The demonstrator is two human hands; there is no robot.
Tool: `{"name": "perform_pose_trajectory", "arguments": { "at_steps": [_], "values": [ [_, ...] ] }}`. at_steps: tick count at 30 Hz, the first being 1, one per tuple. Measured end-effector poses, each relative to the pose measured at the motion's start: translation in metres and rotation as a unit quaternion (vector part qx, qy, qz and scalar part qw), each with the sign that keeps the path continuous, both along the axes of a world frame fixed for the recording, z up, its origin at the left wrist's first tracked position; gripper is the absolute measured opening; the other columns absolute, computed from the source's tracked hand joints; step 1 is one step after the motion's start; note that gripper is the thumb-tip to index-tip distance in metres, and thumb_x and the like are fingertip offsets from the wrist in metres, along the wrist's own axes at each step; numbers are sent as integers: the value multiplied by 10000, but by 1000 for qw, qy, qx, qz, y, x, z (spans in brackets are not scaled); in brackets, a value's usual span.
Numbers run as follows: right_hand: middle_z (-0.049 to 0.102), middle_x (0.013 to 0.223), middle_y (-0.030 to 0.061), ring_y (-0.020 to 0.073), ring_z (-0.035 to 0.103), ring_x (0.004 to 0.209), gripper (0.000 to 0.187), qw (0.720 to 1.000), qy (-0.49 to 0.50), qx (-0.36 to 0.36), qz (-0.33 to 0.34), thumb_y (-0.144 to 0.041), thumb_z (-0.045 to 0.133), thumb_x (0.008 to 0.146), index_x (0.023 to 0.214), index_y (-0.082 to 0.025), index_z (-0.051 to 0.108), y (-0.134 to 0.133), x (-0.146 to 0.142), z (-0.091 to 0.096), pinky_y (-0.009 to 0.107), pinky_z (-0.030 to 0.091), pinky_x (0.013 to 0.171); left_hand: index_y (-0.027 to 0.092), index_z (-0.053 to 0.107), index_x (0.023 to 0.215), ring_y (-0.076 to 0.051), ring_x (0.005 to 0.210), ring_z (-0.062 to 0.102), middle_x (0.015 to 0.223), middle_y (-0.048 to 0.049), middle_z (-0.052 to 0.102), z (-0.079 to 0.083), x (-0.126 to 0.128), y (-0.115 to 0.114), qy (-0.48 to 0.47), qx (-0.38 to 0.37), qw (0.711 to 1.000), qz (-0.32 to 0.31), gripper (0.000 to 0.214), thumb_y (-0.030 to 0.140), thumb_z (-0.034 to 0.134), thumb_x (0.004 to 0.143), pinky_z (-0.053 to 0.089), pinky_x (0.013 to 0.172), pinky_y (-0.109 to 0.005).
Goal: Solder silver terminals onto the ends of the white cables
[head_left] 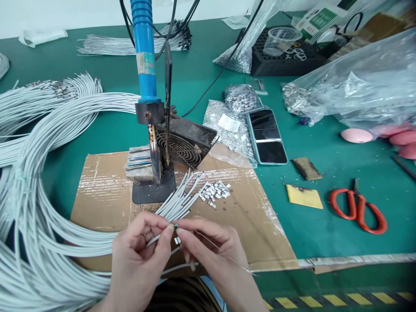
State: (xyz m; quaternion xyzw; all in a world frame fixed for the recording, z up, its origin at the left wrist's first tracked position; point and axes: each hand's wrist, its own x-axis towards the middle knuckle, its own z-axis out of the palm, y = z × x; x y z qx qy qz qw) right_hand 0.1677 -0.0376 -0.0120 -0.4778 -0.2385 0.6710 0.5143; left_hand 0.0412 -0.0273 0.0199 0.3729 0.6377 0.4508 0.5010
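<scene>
My left hand [139, 255] pinches the end of a light grey cable [153, 239] between thumb and index finger. Close against it, the thumb and forefinger of my right hand [214, 251] are pressed together at the cable's tip. A thin silvery solder wire [238, 265] runs through my right hand and sticks out toward the lower right. One small white connector [177, 240] shows just under my fingertips; what bears it is hidden. Beyond the hands stands a blue-handled soldering iron [145, 56], held upright with its tip down. Loose cable ends [177, 201] lie between iron and hands.
A big coil of grey cables [42, 195] fills the left side. Small white connectors [215, 190] lie piled on the cardboard [260, 234]. A black fan [185, 143] leans behind the iron. Rightward are a phone [268, 136], a yellow sponge [304, 196] and red-handled scissors [357, 208].
</scene>
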Motion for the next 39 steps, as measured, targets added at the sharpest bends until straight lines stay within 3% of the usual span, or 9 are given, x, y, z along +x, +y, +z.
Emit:
{"name": "perform_pose_trajectory", "arguments": {
  "at_steps": [4,11,14,17,19,23,26,34,39],
  "values": [
    [627,544,-16,43,484,452,173,1000,31,4,1,-414,877,823,863,-246,894,0,-4,-6,117,415,418,221,713,753,-93,543,669,641,46,716,-5,1,-6,41,19,999,-1,86,217,791,789,537,538,-133],
    [641,569,-10,58,495,458,265,994,-10,-47,-98,-484,865,804,800,-219,877,-13,-25,1,150,444,429,244,615,873,-91,398,568,507,86,651,-11,9,-15,73,24,997,-17,120,324,699,905,431,432,-153],
    [667,621,-4,81,542,514,132,988,-121,47,-89,-325,781,896,846,-255,882,-13,-20,-2,167,460,475,224,609,811,-70,396,488,467,99,575,-6,6,-9,33,-22,999,-29,175,339,727,868,370,436,-145],
    [718,680,8,104,608,560,181,956,-234,178,-19,-171,737,907,935,-279,881,-7,-1,-4,183,486,510,183,622,722,-43,431,353,467,115,467,0,-1,1,-5,-69,996,-51,227,311,805,764,284,456,-136],
    [720,671,9,104,620,539,192,946,-248,210,2,-158,735,909,952,-278,880,-3,10,-4,182,491,495,164,635,693,-39,454,314,478,110,457,2,-5,6,-19,-85,995,-51,231,295,823,722,250,466,-139],
    [702,634,-3,93,613,498,84,981,-152,87,-84,-258,792,887,886,-273,875,-1,15,-1,165,511,463,147,665,670,-45,459,356,491,79,516,6,-7,10,-36,-95,994,-30,213,271,838,674,255,463,-144],
    [706,615,-6,96,621,510,61,989,-97,2,-111,-308,842,841,815,-254,852,-3,9,2,163,535,481,141,684,656,-44,465,392,510,60,565,8,-6,11,-46,-89,995,-22,189,241,845,657,268,469,-136],
    [708,716,16,95,600,558,73,992,-102,59,-39,-285,819,859,862,-278,891,-2,5,3,187,495,513,157,693,646,-53,472,453,521,56,610,10,-5,12,-41,-65,997,-23,154,213,833,678,348,487,-144],
    [742,730,19,114,602,566,136,984,-140,106,-44,-233,807,865,913,-324,895,-5,4,1,208,495,518,163,689,658,-54,464,454,519,67,588,10,-5,11,-47,-69,996,-29,162,226,834,693,365,486,-152]
  ]
}}
